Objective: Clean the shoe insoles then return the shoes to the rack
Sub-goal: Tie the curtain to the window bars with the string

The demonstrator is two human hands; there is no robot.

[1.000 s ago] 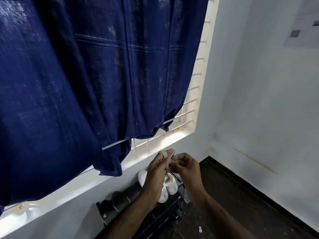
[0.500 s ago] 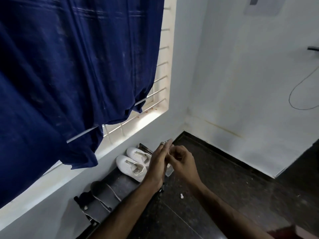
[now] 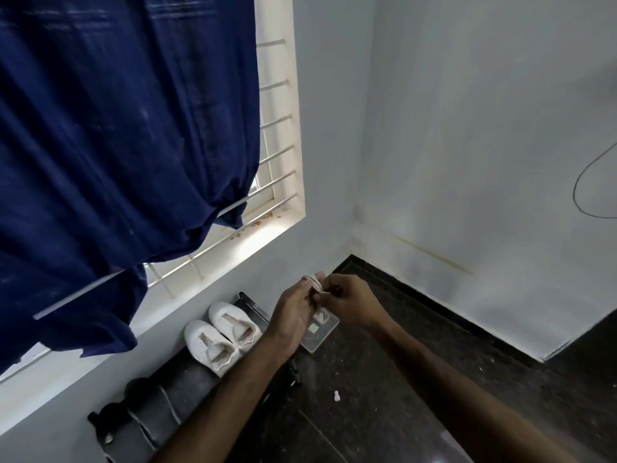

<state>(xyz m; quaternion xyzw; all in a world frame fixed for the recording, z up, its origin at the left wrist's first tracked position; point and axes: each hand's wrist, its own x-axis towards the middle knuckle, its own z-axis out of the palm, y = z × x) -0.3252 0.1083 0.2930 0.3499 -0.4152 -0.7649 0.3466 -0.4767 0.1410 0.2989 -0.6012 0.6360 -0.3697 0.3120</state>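
Winding a pale strip (image 3: pixel 315 283) around your left hand (image 3: pixel 293 315), you are pinching it with your right hand (image 3: pixel 350 300), the white shoes (image 3: pixel 222 332) lying below-left on the rack (image 3: pixel 187 372).

The room has pale white walls (image 3: pixel 467 128) that meet in a corner. On the left wall is a window (image 3: pixel 277 155) with a cream frame and thin white bars across it. Bright light comes in and shines on the sill (image 3: pixel 253 238), where a few small orange bits lie. A big dark blue cloth (image 3: pixel 117 145) hangs in front of most of the window. The floor (image 3: pixel 417 379) is dark, shiny and speckled. A black strip (image 3: pixel 434 302) runs along the bottom of the right wall. A thin black wire (image 3: pixel 579 192) curves on that wall. A faint yellow line (image 3: pixel 430 253) marks it low down.
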